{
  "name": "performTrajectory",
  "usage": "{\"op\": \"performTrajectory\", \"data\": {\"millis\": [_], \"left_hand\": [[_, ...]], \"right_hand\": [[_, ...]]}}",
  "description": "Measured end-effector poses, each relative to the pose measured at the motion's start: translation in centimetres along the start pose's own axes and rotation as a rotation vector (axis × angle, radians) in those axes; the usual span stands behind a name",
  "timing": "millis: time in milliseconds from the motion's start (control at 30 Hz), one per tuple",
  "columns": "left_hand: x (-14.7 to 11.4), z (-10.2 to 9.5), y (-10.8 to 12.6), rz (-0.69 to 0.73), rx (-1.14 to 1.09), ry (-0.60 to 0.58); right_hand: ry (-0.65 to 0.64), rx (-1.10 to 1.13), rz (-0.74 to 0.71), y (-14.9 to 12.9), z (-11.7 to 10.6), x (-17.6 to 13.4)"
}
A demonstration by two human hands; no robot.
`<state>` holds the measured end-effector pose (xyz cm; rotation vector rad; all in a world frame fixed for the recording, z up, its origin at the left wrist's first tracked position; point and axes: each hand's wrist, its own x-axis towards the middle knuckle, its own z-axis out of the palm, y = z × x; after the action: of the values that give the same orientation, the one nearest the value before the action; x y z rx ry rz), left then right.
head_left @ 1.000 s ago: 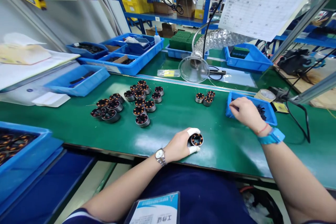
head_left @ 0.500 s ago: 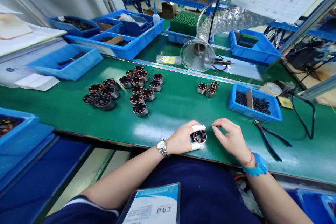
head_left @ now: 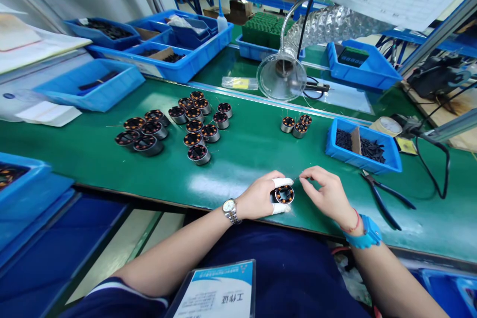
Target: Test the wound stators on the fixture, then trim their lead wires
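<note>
My left hand (head_left: 263, 196), with white covers on two fingers, grips a round motor stator (head_left: 284, 195) with copper windings against the green bench, its wound face turned up. Just right of it is my right hand (head_left: 323, 193), thumb and fingertips drawn together by the stator's upper edge. Whatever those fingertips pinch is too fine to make out. Three more stators (head_left: 299, 129) with thin upright wires stand behind my hands. Farther left, several stators (head_left: 198, 154) are grouped on the bench. Cutting pliers (head_left: 380, 198) lie with handles spread, right of my right hand.
A blue bin (head_left: 363, 163) of short black sleeves, split by a cardboard divider, stands at the right. A clear fume-extraction hood (head_left: 282, 84) hangs over the back of the bench. Blue trays (head_left: 97, 94) line the left, and a tape roll (head_left: 385, 126) lies behind the bin.
My right hand has shifted very slightly left toward the stator. My left hand keeps its grip, and the view has moved a little.
</note>
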<state>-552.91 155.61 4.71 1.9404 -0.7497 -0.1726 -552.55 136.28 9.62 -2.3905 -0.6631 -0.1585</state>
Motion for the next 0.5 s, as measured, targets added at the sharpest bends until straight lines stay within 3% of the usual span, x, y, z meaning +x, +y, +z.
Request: {"op": "performTrajectory", "data": {"millis": [500], "left_hand": [[-0.02,0.05,-0.19,0.019,0.013,-0.009]], "right_hand": [[-0.141,0.047,0.027,-0.24,0.09,0.4]]}}
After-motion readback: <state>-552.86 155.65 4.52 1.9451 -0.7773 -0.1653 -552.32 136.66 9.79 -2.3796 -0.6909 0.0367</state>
